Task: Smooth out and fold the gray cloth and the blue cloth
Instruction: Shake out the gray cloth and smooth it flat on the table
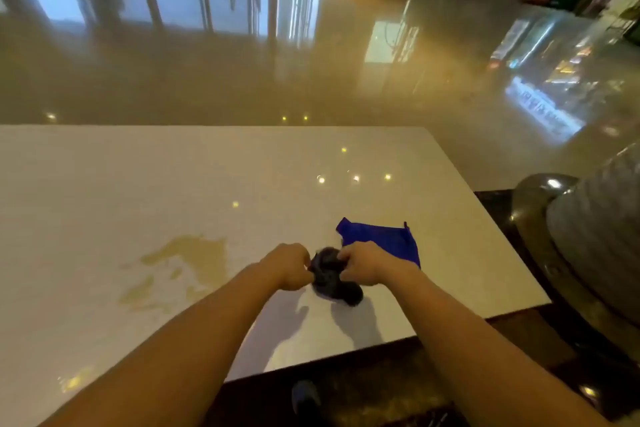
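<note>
A dark gray cloth is bunched up and blurred, lifted just over the white table near its front right part. My left hand grips its left side and my right hand grips its right side, the two hands close together. Its lower end hangs down toward the tabletop. A blue cloth lies spread flat on the table just behind and to the right of my right hand, partly hidden by that hand.
A tan stain or reflection marks the tabletop left of my hands. The table's right corner and front edge are near. A large rounded stone object stands at the right. A dark shoe shows below the table edge.
</note>
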Demonstrator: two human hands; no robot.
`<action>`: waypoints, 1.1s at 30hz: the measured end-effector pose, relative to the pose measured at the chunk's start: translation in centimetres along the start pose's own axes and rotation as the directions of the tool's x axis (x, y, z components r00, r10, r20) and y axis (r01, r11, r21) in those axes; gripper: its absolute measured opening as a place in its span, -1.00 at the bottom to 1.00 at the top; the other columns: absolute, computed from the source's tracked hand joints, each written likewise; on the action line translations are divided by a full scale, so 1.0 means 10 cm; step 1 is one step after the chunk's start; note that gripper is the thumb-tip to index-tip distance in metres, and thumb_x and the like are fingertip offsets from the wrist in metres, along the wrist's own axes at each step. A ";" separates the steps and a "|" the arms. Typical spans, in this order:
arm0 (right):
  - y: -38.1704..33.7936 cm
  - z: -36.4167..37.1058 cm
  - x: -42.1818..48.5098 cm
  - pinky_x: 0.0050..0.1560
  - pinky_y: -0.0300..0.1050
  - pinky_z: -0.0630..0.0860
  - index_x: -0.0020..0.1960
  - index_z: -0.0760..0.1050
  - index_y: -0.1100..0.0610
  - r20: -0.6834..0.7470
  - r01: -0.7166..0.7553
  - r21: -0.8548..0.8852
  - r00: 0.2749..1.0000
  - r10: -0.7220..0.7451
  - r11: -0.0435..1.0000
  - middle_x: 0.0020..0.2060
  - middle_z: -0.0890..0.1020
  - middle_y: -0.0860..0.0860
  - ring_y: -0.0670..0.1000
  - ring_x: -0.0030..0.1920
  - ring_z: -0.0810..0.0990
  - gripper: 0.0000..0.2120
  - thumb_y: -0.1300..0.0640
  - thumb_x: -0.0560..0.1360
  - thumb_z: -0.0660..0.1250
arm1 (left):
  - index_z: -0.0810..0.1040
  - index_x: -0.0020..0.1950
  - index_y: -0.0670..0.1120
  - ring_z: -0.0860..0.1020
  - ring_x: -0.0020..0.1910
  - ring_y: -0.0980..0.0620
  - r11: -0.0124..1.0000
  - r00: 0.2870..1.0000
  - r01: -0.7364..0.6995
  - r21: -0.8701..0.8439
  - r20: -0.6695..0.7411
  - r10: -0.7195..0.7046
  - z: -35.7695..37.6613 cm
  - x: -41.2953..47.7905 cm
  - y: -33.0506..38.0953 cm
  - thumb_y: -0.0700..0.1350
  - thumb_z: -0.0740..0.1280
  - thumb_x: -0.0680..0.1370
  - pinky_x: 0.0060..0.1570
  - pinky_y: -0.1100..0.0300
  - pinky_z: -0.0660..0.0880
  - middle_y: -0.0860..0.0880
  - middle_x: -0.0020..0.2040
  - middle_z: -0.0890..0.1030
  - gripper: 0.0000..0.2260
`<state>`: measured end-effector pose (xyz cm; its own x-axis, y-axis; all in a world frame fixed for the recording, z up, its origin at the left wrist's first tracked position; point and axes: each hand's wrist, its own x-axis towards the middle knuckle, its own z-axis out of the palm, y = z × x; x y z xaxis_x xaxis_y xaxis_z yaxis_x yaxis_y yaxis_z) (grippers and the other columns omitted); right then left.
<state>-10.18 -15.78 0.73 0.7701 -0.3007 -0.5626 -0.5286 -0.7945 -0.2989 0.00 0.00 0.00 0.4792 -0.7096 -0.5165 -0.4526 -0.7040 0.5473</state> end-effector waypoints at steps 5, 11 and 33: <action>0.52 0.51 0.50 0.24 0.08 0.52 0.46 0.32 -0.09 -0.222 0.064 0.127 0.974 -0.035 0.990 0.27 0.46 0.08 0.13 0.18 0.49 -0.48 0.19 0.54 0.29 | 0.35 0.42 -0.06 0.53 0.19 -0.17 0.967 0.979 0.080 -0.242 -0.165 -0.122 0.70 0.55 0.17 0.00 0.39 0.52 0.23 -0.02 0.49 -0.18 0.27 0.48 -0.49; 0.67 0.34 0.97 0.01 0.03 0.58 0.11 0.54 0.11 -0.237 0.027 0.294 0.970 0.046 0.956 -0.09 0.61 0.12 0.12 -0.02 0.57 -0.84 0.13 0.54 0.36 | 0.39 0.17 -0.13 0.58 0.02 -0.16 0.753 0.923 0.214 -0.622 -0.125 -0.365 0.65 1.04 0.17 -0.25 0.52 0.34 -0.08 0.14 0.50 -0.23 0.13 0.53 -0.51; -0.80 -0.69 1.03 -0.11 -0.04 0.62 -0.20 0.41 0.15 0.127 -0.218 0.955 0.913 -0.387 -0.201 -0.28 0.52 0.11 0.08 -0.23 0.56 -0.79 0.44 0.34 0.17 | 0.66 0.09 -0.21 0.66 0.08 -0.12 -0.487 0.856 -0.318 -0.813 -0.026 -0.516 -0.41 -0.59 -1.29 -0.26 0.42 0.44 -0.11 -0.02 0.65 -0.16 0.13 0.68 -0.77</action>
<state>4.43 -16.20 2.61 0.8625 0.1001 -0.4961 -0.4027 0.7293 -0.5531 6.12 13.43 -1.28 0.6631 -0.2434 -0.7079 0.6797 0.5920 0.4331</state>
